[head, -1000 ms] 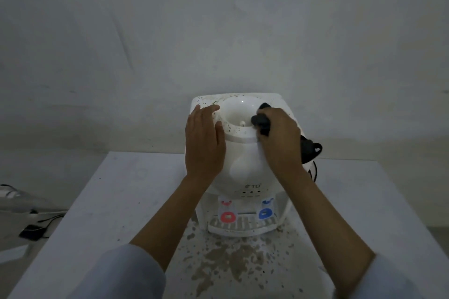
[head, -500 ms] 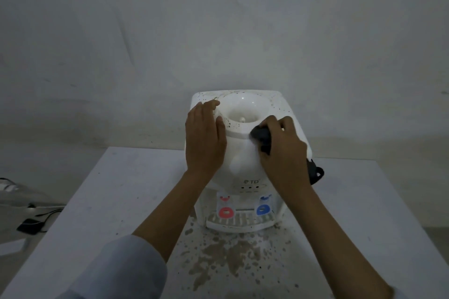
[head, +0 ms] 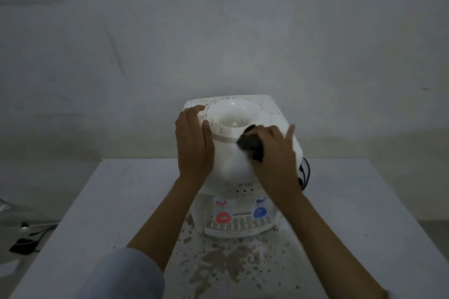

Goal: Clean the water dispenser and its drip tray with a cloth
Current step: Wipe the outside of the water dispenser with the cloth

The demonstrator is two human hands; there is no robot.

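A white tabletop water dispenser stands on the table, its top speckled with dirt around the bottle well. My left hand rests flat on the dispenser's upper left side, fingers straight. My right hand grips a dark cloth and presses it on the front right of the top, below the well's rim. Lower down are the red tap, the blue tap and the slotted drip tray.
The white table carries brown splatter in front of the dispenser. A black power cord hangs at the dispenser's right side. A dark object with cables lies on the floor at the left. A wall stands close behind.
My right hand has slid the cloth from the right rim of the well down and leftward onto the front of the top. My left hand has stayed in place.
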